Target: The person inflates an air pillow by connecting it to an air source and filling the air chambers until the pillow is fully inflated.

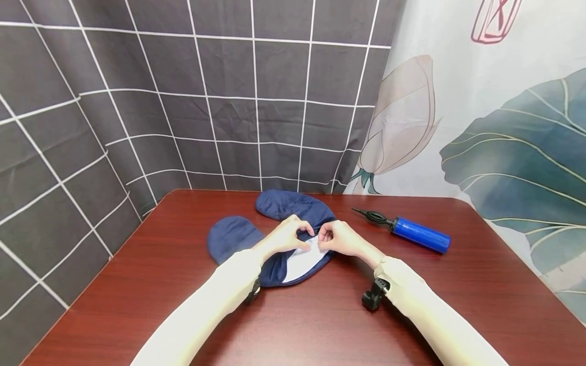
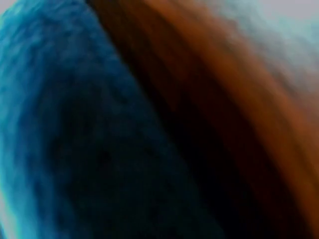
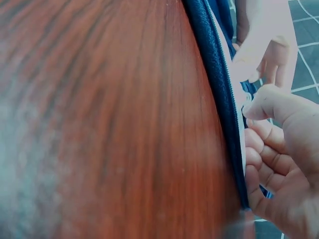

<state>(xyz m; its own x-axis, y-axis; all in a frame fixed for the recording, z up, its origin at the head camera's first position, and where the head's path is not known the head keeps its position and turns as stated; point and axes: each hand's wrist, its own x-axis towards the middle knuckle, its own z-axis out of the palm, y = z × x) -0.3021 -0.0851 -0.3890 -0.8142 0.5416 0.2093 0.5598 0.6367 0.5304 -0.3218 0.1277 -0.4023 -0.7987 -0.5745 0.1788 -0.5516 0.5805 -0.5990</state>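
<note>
A navy U-shaped neck pillow lies on the table, its near side parted to bare a white inner bladder. Along that opening runs a zipper. My left hand bends thumb and index finger in a C and grips the white inner part. Beside it, my right hand pinches at the same spot, other fingers curled. A small pale piece shows at the right thumb tip, mostly hidden by the fingers. Blurred blue fabric fills much of the left wrist view.
Right of the pillow, a blue hand pump with a black nozzle lies on the reddish-brown table. A dark grid-patterned curtain hangs behind, and a white floral one stands at the right.
</note>
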